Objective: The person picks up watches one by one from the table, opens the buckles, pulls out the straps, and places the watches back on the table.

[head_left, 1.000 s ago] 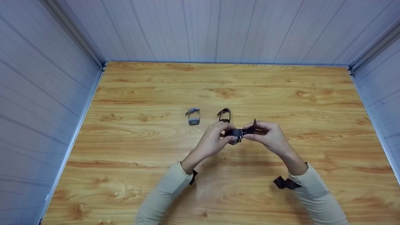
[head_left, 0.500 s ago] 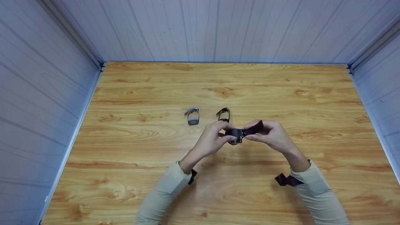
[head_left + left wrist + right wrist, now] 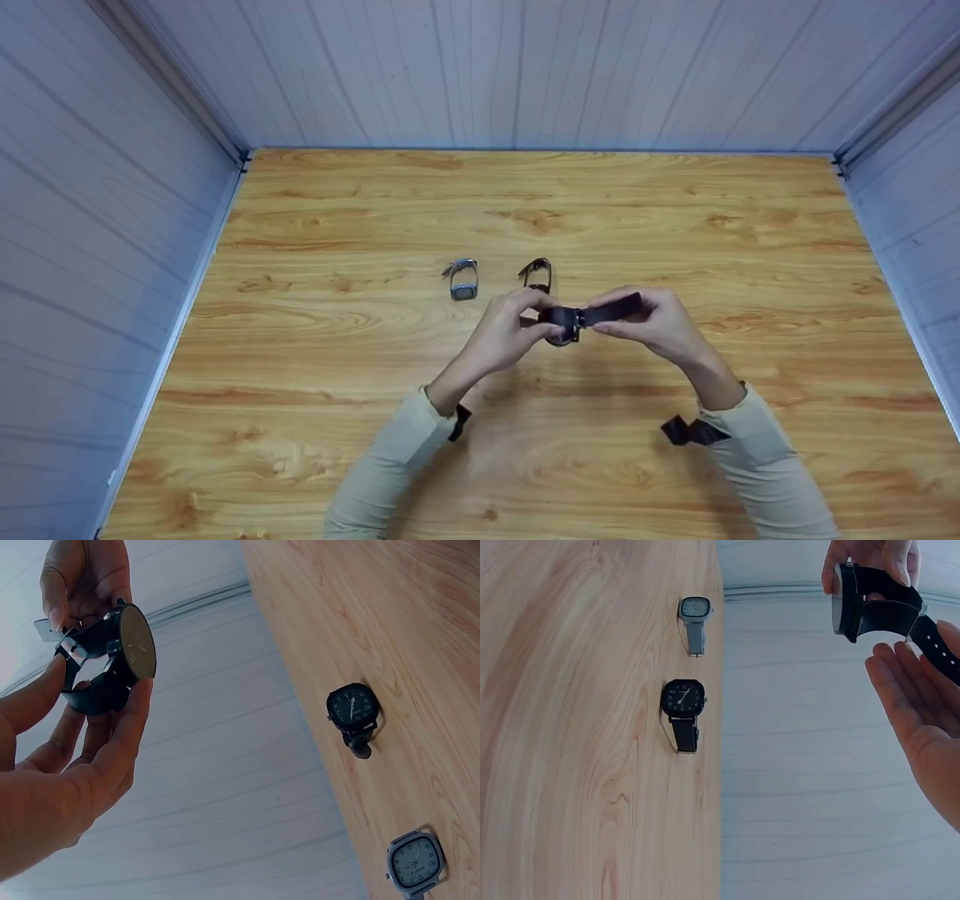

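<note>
Above the table, both hands hold a round-faced wristwatch point(image 3: 137, 643) with a black strap point(image 3: 611, 309). My left hand point(image 3: 506, 334) grips the watch's looped band from the left, thumb in front and fingers behind. Its dial faces sideways in the left wrist view. My right hand point(image 3: 664, 330) pinches the strap by the buckle, thumb below it. The strap's free end, with a row of holes, sticks out past the buckle toward the right palm point(image 3: 930, 742). Part of the buckle is hidden by fingers.
On the wood-grain table point(image 3: 337, 337), beyond the hands, stand a black square-faced watch point(image 3: 682, 699) and a grey one point(image 3: 696, 607) to its left, both with looped straps. Pale panel walls point(image 3: 480, 75) enclose the back and sides.
The strap's free end has swung from sticking up to lying out to the right, across the right fingers. Both hands have barely shifted. The two table watches have not moved.
</note>
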Demonstrator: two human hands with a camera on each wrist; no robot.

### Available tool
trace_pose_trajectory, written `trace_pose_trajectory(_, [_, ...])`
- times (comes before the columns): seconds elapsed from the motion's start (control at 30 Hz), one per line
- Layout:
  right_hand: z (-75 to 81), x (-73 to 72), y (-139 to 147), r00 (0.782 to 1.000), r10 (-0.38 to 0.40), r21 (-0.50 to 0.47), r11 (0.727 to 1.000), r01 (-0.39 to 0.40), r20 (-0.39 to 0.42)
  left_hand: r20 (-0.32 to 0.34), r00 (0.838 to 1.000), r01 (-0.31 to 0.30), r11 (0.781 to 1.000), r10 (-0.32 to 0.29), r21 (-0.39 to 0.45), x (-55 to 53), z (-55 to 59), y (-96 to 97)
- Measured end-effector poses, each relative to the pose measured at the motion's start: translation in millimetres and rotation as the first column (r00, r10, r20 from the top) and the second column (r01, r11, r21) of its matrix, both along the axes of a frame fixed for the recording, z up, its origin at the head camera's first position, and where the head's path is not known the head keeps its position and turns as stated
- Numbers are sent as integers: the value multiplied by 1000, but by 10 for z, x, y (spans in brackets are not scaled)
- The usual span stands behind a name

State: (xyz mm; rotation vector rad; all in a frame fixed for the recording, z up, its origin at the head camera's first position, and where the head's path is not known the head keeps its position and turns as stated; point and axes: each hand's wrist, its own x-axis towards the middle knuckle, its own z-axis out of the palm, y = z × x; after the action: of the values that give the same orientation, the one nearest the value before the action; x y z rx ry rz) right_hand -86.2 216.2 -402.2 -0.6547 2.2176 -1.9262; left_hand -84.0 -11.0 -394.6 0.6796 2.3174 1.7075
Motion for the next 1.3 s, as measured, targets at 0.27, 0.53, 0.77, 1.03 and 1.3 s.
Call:
trace_pose_trajectory(0.27, [-3, 2, -54, 1000, -10, -93, 996, 11, 18, 15, 1000, -21, 1000, 21, -11, -19, 0, -3])
trace_pose_trajectory(0.53, [7, 11, -102, 999, -36, -113, 993, 37, 14, -42, 998, -53, 998, 52, -16, 0, -14, 57])
trace_pose_trajectory(0.77, [7, 8, -83, 999, -28, -108, 994, 30, 16, -167, 985, -63, 996, 52, -59, 1, -30, 68])
trace_pose_trajectory(1.03, [20, 18, -13, 997, -75, -92, 993, 75, -1, -185, 980, -84, 994, 71, -63, -17, -64, 16])
trace_pose_trajectory(1.3, [20, 11, 17, 997, -70, -149, 987, 67, -15, -145, 987, -79, 996, 75, -27, -9, -34, -7])
